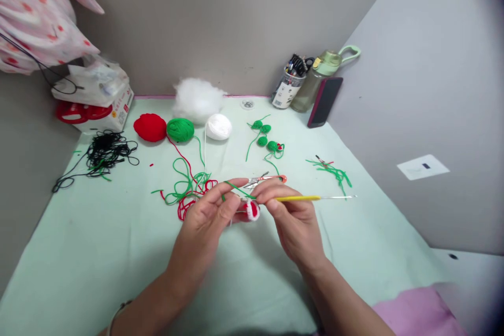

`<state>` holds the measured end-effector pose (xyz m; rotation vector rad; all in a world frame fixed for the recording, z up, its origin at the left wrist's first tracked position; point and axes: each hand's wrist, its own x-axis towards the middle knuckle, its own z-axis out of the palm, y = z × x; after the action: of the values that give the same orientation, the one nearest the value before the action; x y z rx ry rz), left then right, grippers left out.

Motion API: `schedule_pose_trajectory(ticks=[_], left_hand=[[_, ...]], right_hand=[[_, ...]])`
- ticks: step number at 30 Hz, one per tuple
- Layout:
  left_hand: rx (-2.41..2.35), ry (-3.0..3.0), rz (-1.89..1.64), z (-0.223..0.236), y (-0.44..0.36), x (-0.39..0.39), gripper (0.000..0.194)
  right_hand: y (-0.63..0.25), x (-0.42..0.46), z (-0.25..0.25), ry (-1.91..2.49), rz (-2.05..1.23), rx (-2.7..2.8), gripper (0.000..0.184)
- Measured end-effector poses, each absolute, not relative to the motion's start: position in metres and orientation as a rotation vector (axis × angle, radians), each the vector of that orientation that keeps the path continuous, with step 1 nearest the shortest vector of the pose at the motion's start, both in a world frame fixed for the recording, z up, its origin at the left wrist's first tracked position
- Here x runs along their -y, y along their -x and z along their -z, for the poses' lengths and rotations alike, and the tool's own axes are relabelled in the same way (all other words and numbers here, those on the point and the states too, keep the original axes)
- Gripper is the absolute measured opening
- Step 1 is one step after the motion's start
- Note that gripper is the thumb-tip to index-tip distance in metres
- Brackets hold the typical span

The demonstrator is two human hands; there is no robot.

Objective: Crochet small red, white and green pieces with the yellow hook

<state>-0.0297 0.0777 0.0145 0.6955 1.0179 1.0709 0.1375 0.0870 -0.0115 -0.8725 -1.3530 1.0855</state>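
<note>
At centre of the head view, just below the middle: left hand (208, 215) and right hand (293, 220) meeting over a pale green cloth (98, 252), fingers of both closed together. Left fingertips pinched on a green strand (236, 188) and a small red-and-white crocheted piece (252, 210); right fingers clamped on a yellow-handled crochet hook (311, 198), metal tip pointing to 3 o'clock. Piece probably very light, soft, squashy, easily pulled out of shape; best taken by its rim between thumb and forefinger, yarn kept lightly taut. Round, red body, white edge, partly hidden by fingers. At 12 o'clock: small scissors (262, 179), then red (150, 127), green (180, 129) and white yarn balls (219, 126), white stuffing (197, 97). At 10 o'clock: tangled black cord (104, 151)
</note>
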Motion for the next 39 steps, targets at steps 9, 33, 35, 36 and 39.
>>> schedule_pose_trajectory(ticks=[9, 33, 35, 36, 39], left_hand=[[-1.204, -1.039, -1.023, -0.014, 0.049, -0.081, 0.025], [-0.843, -0.598, -0.939, -0.023, 0.056, -0.089, 0.016], [-0.925, -0.744, -0.928, -0.022, 0.058, -0.088, 0.020], [-0.986, -0.855, -0.927, -0.022, 0.059, -0.088, 0.024], [-1.148, -1.357, -0.944, -0.023, 0.060, -0.084, 0.040]], right_hand=[[-0.144, -0.092, 0.005, 0.677, -1.504, 1.329, 0.017], [-0.149, -0.093, 0.002, 0.688, -1.391, 1.534, 0.015], [-0.148, -0.091, -0.002, 0.735, -1.290, 1.577, 0.015], [-0.147, -0.089, -0.003, 0.752, -1.231, 1.603, 0.014], [-0.142, -0.085, -0.006, 0.794, -1.061, 1.679, 0.016]])
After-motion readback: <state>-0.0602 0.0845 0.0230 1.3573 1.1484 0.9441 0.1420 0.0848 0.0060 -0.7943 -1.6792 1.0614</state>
